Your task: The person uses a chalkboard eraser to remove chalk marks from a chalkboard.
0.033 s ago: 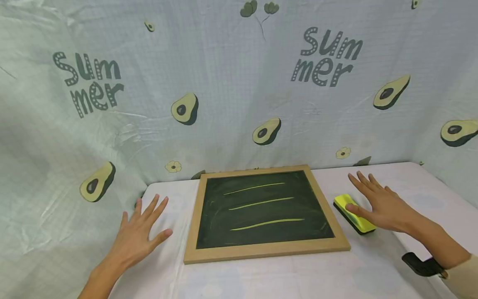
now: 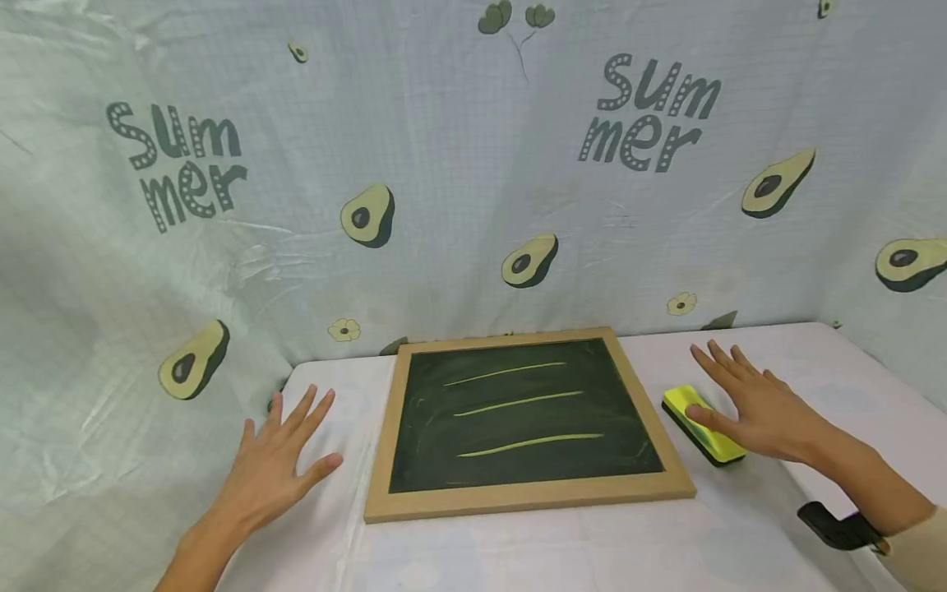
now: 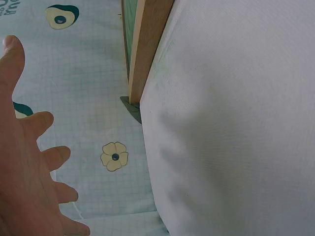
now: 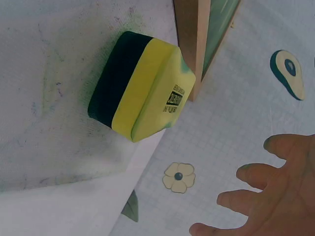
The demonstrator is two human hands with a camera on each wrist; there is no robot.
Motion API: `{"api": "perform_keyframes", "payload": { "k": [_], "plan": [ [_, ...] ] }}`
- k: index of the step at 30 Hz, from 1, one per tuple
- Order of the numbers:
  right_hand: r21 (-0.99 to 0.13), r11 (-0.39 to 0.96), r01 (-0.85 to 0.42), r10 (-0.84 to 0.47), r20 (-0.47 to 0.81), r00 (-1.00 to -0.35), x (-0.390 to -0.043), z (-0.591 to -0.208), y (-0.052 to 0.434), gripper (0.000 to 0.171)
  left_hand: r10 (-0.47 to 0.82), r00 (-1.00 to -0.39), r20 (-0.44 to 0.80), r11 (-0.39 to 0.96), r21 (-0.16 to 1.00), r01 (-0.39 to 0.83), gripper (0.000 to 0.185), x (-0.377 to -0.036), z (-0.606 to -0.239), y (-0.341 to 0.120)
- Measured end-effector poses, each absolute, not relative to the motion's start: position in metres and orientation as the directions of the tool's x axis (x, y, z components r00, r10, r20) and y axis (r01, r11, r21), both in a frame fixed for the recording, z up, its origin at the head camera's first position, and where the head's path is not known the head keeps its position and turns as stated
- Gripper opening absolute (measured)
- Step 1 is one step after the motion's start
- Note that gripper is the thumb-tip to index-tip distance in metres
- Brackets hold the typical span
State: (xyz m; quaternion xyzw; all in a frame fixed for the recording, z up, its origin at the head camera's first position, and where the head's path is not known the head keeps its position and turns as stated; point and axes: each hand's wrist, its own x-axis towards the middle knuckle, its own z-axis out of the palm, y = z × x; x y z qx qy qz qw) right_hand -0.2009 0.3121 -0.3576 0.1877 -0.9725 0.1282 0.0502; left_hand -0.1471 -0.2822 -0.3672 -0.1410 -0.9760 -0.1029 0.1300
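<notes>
Nothing shifted since before: left hand (image 2: 277, 460) spread flat, right hand (image 2: 755, 403) open, thumb on eraser (image 2: 701, 423); best gripped squarely.

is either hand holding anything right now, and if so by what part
Nothing is held. The left hand lies spread on the table beside the chalkboard. The right hand is open, its thumb over the yellow eraser, not gripping it.

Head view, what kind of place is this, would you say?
Probably a makeshift tabletop set-up rather than a classroom: a wood-framed green chalkboard and yellow foam eraser lie on a white-covered table, backed by a hung pale avocado-print "Summer" cloth.
</notes>
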Motion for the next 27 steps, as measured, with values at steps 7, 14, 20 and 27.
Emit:
{"api": "perform_keyframes", "payload": {
  "k": [7, 14, 20, 27],
  "plan": [
    [-0.229, 0.903, -0.363, -0.337, 0.144, -0.93, -0.202, -0.36, 0.311, 0.088, 0.235, -0.928, 0.29, 0.935, 0.195, 0.298, 0.081, -0.147, -0.37, -0.281],
    [-0.221, 0.91, -0.35, -0.323, 0.149, -0.935, -0.207, -0.365, 0.311, 0.09, 0.249, -0.909, 0.333, 0.901, 0.265, 0.344, 0.077, -0.15, -0.373, -0.277],
    [-0.218, 0.919, -0.328, -0.298, 0.158, -0.941, -0.207, -0.369, 0.317, 0.09, 0.257, -0.916, 0.309, 0.861, 0.357, 0.362, 0.075, -0.154, -0.388, -0.263],
    [-0.23, 0.931, -0.283, -0.264, 0.113, -0.958, -0.209, -0.385, 0.322, 0.088, 0.304, -0.926, 0.225, 0.763, 0.524, 0.378, 0.077, -0.158, -0.41, -0.254]
  ]
}}
